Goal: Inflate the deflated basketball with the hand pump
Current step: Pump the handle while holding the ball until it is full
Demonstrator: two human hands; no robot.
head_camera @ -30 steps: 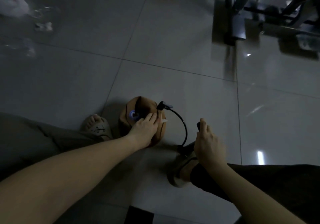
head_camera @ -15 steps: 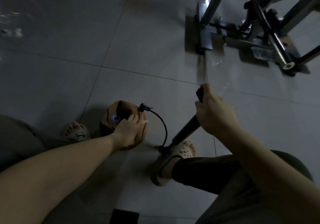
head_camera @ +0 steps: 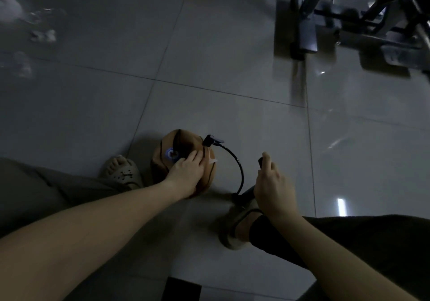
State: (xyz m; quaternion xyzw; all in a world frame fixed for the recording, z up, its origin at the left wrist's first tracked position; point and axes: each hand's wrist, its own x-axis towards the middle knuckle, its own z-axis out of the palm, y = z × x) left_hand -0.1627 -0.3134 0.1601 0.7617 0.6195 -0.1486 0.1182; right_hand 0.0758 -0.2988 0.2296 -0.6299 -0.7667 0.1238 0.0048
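A crumpled brown basketball (head_camera: 179, 144) lies on the tiled floor between my feet. My left hand (head_camera: 186, 172) rests on top of it, fingers laid over the ball. A black hose (head_camera: 237, 161) curves from a connector (head_camera: 210, 140) at the ball down to the hand pump's base (head_camera: 244, 196), which sits by my right foot. My right hand (head_camera: 272, 186) grips the pump's black handle (head_camera: 261, 161), low over the pump. The barrel is mostly hidden behind that hand.
My left foot in a sandal (head_camera: 122, 172) is beside the ball, my right sandal (head_camera: 235, 228) by the pump. A dark metal frame (head_camera: 325, 21) stands at the far right. Pale objects (head_camera: 44, 35) lie at the far left. A dark tile (head_camera: 181, 289) is at the bottom edge.
Half a second ago my right hand held the handle raised high; now it has pushed the handle down to the pump. My left hand stayed on the ball.
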